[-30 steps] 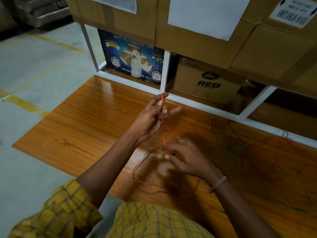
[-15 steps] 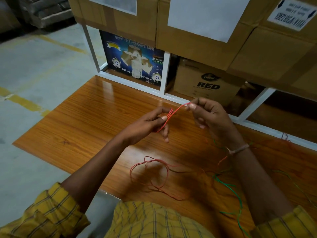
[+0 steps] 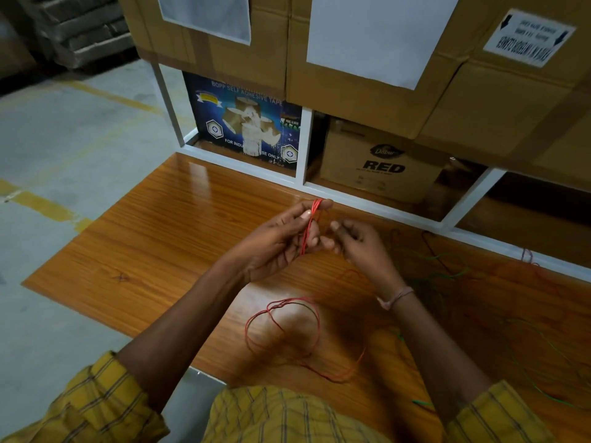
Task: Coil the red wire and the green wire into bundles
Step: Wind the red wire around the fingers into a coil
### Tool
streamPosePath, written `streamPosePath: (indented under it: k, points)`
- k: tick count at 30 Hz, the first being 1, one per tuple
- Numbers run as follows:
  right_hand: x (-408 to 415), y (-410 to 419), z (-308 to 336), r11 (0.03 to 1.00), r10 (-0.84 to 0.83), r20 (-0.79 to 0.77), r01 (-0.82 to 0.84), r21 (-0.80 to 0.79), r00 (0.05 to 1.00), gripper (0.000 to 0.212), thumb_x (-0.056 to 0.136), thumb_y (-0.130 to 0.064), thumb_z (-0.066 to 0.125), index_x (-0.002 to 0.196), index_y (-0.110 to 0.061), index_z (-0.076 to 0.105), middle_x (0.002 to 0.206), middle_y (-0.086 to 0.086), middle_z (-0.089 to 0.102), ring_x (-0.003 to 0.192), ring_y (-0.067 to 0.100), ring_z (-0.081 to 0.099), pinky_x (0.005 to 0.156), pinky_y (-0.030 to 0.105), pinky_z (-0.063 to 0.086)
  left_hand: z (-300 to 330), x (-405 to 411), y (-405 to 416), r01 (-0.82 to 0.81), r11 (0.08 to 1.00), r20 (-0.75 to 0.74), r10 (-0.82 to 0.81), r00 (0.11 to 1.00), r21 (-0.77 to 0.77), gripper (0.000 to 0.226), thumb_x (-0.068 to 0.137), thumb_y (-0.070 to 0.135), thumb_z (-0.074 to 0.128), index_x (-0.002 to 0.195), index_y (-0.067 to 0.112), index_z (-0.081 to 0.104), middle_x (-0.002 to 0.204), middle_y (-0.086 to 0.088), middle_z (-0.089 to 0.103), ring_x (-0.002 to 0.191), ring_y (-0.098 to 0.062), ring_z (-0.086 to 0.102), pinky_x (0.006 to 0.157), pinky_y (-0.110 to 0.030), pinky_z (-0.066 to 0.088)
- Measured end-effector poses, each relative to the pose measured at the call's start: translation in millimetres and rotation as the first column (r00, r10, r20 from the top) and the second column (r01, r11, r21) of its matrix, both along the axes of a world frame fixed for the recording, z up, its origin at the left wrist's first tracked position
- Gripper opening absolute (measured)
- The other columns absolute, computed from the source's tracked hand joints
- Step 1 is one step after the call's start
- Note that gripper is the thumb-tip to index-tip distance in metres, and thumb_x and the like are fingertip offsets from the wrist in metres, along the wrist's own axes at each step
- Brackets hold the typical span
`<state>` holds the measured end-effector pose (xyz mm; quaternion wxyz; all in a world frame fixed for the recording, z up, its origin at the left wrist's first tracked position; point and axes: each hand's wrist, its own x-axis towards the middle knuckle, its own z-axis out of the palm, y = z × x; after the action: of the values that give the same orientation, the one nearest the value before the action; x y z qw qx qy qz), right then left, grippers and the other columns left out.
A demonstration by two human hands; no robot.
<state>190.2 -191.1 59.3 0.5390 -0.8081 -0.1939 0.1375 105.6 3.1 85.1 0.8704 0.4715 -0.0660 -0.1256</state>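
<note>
Left hand: the left hand (image 3: 281, 241) is raised above the desk (image 3: 153, 251), its fingers (image 3: 303, 215) curled round a few gathered strands of the red wire (image 3: 308, 228), which run up between thumb and forefinger.
Right hand: the right hand (image 3: 358, 244) sits just beside the left hand, on its right; its fingers are curled close to the strands, but whether they pinch the wire cannot be told.
Red wire, done: only a small start of a bundle, by my reading, held in the left hand.
Red wire, left: most of it lies loose on the desk below the left hand, nearer the person, in open loops with a tail running off to the right.
Green wire: the green wire (image 3: 444, 276) lies uncoiled on the desk to the right of the left hand, past the right wrist, spread in thin straggling curves, partly hard to follow in the dim light.
Progress: early, as I judge it; the first bundle is only begun and the second not yet touched.
</note>
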Motion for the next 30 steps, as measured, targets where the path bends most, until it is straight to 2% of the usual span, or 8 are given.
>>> streamPosePath:
  k: [7,12,16,18,20,24,27,30]
  points:
    - [-35,-2,-18,0.939,0.294,0.176,-0.250,-0.234,0.939,0.035,0.108,-0.033,0.054,0.086,-0.012,0.070,0.060,0.007,0.067,0.044,0.009,0.060,0.052,0.031,0.050,6,16,5,-0.131,0.984,-0.089,0.121,0.989,-0.119,0.044,0.113,0.008,0.039,0.157,0.004,0.041,0.118,-0.016,0.078,0.130,-0.031,0.067,0.117,-0.051,0.043]
    - [-42,-6,-3,0.828,0.512,0.315,-0.362,-0.428,0.799,0.037,0.101,-0.048,0.054,0.107,-0.019,0.077,0.061,0.000,0.062,0.054,0.014,0.058,0.054,0.040,0.046,-5,23,10,-0.266,0.953,-0.081,0.280,0.957,0.147,0.041,0.112,0.012,0.046,0.153,0.009,0.047,0.124,-0.015,0.076,0.129,-0.030,0.066,0.111,-0.041,0.049]
    - [-40,-16,38,0.838,0.521,0.263,-0.429,-0.336,0.812,0.021,0.100,-0.029,0.065,0.085,-0.017,0.072,0.066,0.003,0.061,0.059,0.019,0.055,0.057,0.047,0.044,-13,17,13,-0.196,0.849,0.058,0.193,0.979,0.490,0.034,0.114,0.015,0.045,0.139,-0.005,0.056,0.121,-0.013,0.077,0.117,-0.020,0.073,0.099,-0.031,0.055]
    - [-29,-23,57,0.874,0.476,0.187,-0.438,-0.209,0.860,0.015,0.100,-0.020,0.068,0.089,-0.012,0.073,0.069,-0.001,0.065,0.060,0.013,0.056,0.055,0.037,0.045,-13,11,12,-0.121,0.818,0.045,0.116,0.992,0.563,0.033,0.114,0.014,0.044,0.138,-0.004,0.057,0.115,-0.010,0.079,0.111,-0.020,0.075,0.097,-0.033,0.058]
    - [-16,-29,70,0.905,0.425,0.113,-0.420,-0.061,0.898,0.012,0.100,-0.010,0.065,0.095,-0.002,0.073,0.067,-0.010,0.065,0.056,0.002,0.055,0.053,0.017,0.044,-12,7,10,-0.030,0.825,-0.010,0.043,0.999,0.564,0.034,0.115,0.015,0.041,0.142,-0.001,0.054,0.118,-0.016,0.078,0.114,-0.030,0.074,0.099,-0.045,0.060]
    - [4,-29,70,0.947,0.310,0.046,-0.313,0.073,0.950,0.012,0.102,-0.010,0.062,0.099,-0.003,0.072,0.061,-0.007,0.056,0.047,0.006,0.047,0.045,0.020,0.044,-3,1,5,0.104,0.873,-0.090,-0.069,0.994,0.476,0.040,0.117,0.018,0.034,0.153,0.012,0.048,0.125,-0.029,0.071,0.115,-0.047,0.071,0.100,-0.055,0.059]
    - [12,-26,57,0.968,0.231,0.050,-0.235,0.086,0.972,0.015,0.103,-0.018,0.064,0.102,-0.003,0.069,0.064,-0.007,0.059,0.048,0.008,0.047,0.046,0.021,0.042,4,-2,0,0.125,0.880,-0.096,-0.091,0.991,0.459,0.040,0.117,0.020,0.032,0.154,0.018,0.047,0.117,-0.024,0.073,0.095,-0.041,0.075,0.093,-0.053,0.060]
    - [18,-20,43,0.987,0.113,0.064,-0.119,0.107,0.992,0.016,0.098,-0.024,0.072,0.098,-0.008,0.070,0.082,0.003,0.060,0.067,0.006,0.052,0.054,0.015,0.042,6,-3,-1,0.147,0.894,-0.116,-0.107,0.987,0.423,0.042,0.116,0.027,0.031,0.153,0.012,0.046,0.107,-0.020,0.069,0.073,-0.029,0.070,0.084,-0.050,0.061]
